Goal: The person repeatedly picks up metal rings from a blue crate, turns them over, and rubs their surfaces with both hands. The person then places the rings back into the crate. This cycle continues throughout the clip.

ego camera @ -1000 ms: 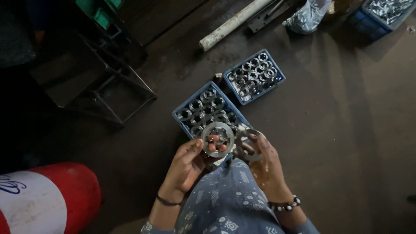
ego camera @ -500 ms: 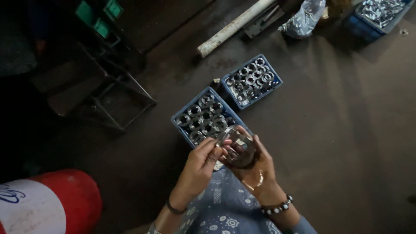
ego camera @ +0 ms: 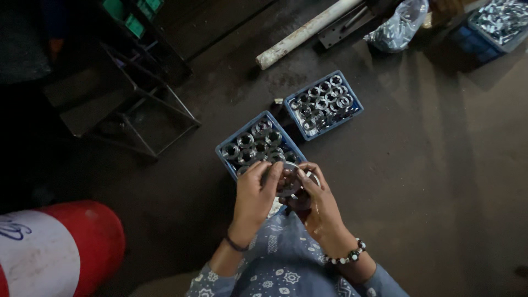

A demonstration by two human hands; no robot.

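A metal ring [ego camera: 290,181] is held by both hands over the near edge of a blue crate [ego camera: 258,144] full of shiny round parts. A second blue crate [ego camera: 324,103] is set just behind it on the dark floor [ego camera: 440,181], with a white pipe [ego camera: 308,32] farther back. The ring's flat face is turned up, a little tilted. The left hand [ego camera: 254,193] and right hand [ego camera: 318,202] are closed around its rim, so most of it is hidden
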